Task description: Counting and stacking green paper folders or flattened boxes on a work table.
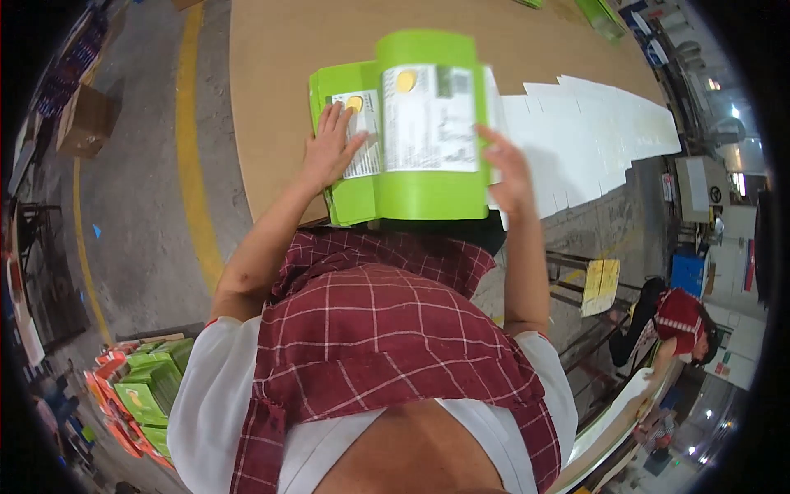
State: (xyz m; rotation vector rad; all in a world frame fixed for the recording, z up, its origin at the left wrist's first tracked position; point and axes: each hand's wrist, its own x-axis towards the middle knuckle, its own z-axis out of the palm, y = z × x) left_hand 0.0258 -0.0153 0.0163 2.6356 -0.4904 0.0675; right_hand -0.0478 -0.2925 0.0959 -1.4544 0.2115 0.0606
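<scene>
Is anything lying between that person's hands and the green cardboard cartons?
Nothing visible. The left hand lies flat on the lower flat green carton, and the right hand touches the right edge of the raised green carton on the brown table.

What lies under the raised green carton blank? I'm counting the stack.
Under the raised green carton blank lies a stack of flat green blanks on the brown table. The raised blank covers most of the stack, so its count cannot be seen.

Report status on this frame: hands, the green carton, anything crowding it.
Left hand flat on green carton stack. Right hand at right edge of raised green carton. White flat blanks fanned close right on table.
</scene>
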